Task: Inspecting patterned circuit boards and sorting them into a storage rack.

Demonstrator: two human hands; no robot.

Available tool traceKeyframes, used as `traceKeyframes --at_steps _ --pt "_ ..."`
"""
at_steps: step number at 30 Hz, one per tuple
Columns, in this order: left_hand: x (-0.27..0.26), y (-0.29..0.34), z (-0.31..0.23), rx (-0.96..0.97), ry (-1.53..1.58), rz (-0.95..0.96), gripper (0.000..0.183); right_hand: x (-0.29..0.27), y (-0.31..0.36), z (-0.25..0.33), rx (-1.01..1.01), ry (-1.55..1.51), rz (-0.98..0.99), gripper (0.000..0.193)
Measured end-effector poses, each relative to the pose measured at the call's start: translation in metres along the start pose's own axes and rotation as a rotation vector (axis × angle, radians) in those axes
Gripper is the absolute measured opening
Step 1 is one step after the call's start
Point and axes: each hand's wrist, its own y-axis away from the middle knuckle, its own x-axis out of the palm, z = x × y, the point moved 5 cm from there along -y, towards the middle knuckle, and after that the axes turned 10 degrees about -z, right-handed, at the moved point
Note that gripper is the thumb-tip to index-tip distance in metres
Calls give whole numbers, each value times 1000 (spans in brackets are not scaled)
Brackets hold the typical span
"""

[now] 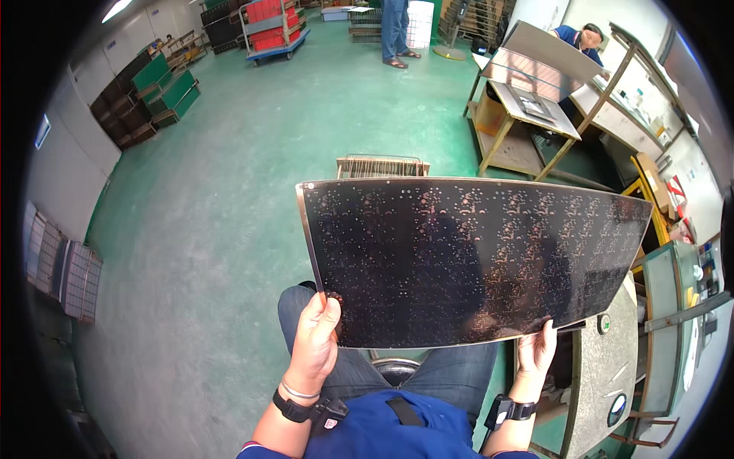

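A large, dark rectangular circuit board panel point(459, 260) is held up over my lap, tilted with its far right corner higher. Rows of small copper-coloured dots and pads cover its black face. My left hand point(317, 333) grips its lower left edge, the thumb lying on the face. At the bottom edge, toward the right, my right hand point(538, 348) supports the panel with the thumb in front; its other fingers are partly hidden behind. Beyond the panel's far edge a slotted rack point(382, 166) shows in part.
To my right is a worktable point(604, 367) with small round objects. Farther right stands a glass-topped frame point(665, 306). A co-worker point(577, 42) handles a big panel at a bench point(527, 107). Ahead are a standing person's legs point(395, 30) and a blue trolley point(277, 47) with red crates.
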Motion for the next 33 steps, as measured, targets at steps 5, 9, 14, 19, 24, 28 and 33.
traceKeyframes --at_steps 5,9,14,19,24,28,33 --pt "0 2 -8 99 -104 36 13 16 6 -7 69 18 57 28" --pt "3 3 -12 131 -100 30 11 -12 0 -6 55 -10 71 28" --pt "-8 -4 -10 93 -59 -35 17 -5 3 -11 66 45 -31 36" --pt "-22 -18 -17 8 -67 -71 26 2 -1 17 -36 18 -129 38" --pt "-56 -27 -25 8 -105 -74 25 -7 -4 57 -169 90 -157 33" --pt "-76 -31 -28 -3 -87 -96 27 -3 1 68 -224 191 -119 38" --pt "-88 -31 -37 13 -120 -110 23 9 9 62 -252 332 -94 48"
